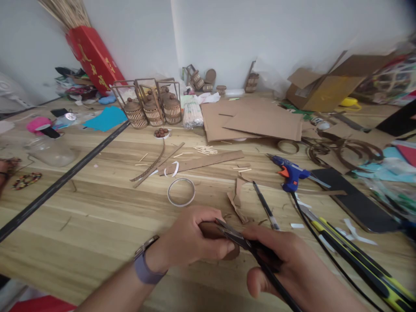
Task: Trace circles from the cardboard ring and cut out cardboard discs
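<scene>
My left hand point(198, 238), with a watch on its wrist, grips a small piece of brown cardboard point(212, 229) with a rounded edge. In my right hand point(286, 260) is a pair of black-handled scissors point(238, 237). The scissor blades lie across the cardboard piece, close to my left fingers. Part of the cardboard is hidden behind the blades and fingers. Torn cardboard scraps point(239, 201) lie just beyond my hands, beside a black pen point(264, 203). A roll of tape point(181, 192) rests ahead of my left hand.
On the right are a blue glue gun point(289, 173) with its cord, a yellow-black utility knife point(360, 260) and a dark phone point(357, 199). Small lidded baskets point(151, 110), cardboard sheets point(256, 119) and an open box point(325, 82) stand behind. A person's hand point(4, 167) shows at far left.
</scene>
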`<state>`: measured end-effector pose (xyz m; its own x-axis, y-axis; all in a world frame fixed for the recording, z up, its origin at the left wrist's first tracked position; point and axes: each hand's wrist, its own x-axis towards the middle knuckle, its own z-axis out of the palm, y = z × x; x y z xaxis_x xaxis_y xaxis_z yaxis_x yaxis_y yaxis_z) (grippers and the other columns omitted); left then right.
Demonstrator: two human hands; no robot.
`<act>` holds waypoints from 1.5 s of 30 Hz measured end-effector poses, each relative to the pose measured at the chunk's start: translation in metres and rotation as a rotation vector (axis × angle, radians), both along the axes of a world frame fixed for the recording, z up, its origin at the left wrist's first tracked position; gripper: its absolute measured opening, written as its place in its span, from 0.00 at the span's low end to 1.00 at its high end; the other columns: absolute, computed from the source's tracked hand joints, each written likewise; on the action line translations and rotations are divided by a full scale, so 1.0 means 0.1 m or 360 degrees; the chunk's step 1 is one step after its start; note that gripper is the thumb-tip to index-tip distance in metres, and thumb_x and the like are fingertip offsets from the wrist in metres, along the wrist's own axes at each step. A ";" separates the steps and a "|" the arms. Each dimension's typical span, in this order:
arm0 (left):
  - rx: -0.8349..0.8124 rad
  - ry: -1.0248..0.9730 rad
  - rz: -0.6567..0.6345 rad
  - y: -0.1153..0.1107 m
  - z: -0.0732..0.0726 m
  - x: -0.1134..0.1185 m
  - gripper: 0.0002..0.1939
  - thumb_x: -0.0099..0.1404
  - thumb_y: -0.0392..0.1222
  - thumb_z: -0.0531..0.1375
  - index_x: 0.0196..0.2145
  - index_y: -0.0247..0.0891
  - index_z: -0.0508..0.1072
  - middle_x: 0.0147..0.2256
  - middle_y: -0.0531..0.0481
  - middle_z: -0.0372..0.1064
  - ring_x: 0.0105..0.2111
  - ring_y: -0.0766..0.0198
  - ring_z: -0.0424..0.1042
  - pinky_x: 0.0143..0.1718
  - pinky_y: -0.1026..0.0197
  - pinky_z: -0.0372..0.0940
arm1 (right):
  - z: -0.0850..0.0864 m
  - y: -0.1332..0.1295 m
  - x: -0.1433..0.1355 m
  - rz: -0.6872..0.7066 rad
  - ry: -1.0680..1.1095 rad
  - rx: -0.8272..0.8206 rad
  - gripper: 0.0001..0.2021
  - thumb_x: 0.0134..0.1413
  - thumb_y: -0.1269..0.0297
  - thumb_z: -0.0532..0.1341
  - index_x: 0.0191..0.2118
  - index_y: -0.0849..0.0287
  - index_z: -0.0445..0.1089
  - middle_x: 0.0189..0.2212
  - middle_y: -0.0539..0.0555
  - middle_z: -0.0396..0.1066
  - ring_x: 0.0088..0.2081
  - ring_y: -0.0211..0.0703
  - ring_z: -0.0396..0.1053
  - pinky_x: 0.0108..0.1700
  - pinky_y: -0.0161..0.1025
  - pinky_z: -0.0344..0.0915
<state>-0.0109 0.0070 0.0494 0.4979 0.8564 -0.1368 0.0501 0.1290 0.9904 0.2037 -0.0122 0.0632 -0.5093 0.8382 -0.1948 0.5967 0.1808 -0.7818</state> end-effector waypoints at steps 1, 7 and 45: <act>-0.0022 -0.0009 -0.0011 0.00 0.00 0.00 0.12 0.52 0.38 0.66 0.22 0.38 0.64 0.18 0.61 0.55 0.19 0.73 0.50 0.18 0.70 0.47 | 0.00 0.00 0.01 0.0019 -0.0002 0.0029 0.08 0.50 0.62 0.71 0.31 0.54 0.71 0.19 0.41 0.58 0.21 0.35 0.51 0.21 0.32 0.49; 0.0065 0.0068 0.0005 0.00 -0.02 -0.03 0.12 0.52 0.37 0.66 0.21 0.38 0.64 0.18 0.62 0.53 0.19 0.74 0.47 0.17 0.69 0.45 | -0.08 0.00 0.03 0.0080 -0.0044 0.0277 0.07 0.51 0.64 0.70 0.32 0.55 0.72 0.20 0.40 0.55 0.21 0.35 0.52 0.22 0.31 0.50; 0.0840 0.1881 0.0421 0.05 -0.07 -0.74 0.11 0.67 0.38 0.61 0.46 0.35 0.76 0.51 0.39 0.72 0.54 0.45 0.67 0.56 0.46 0.60 | -0.33 0.12 -0.04 -0.0489 -0.0051 0.0499 0.12 0.49 0.55 0.66 0.39 0.52 0.71 0.21 0.45 0.70 0.23 0.46 0.70 0.26 0.36 0.63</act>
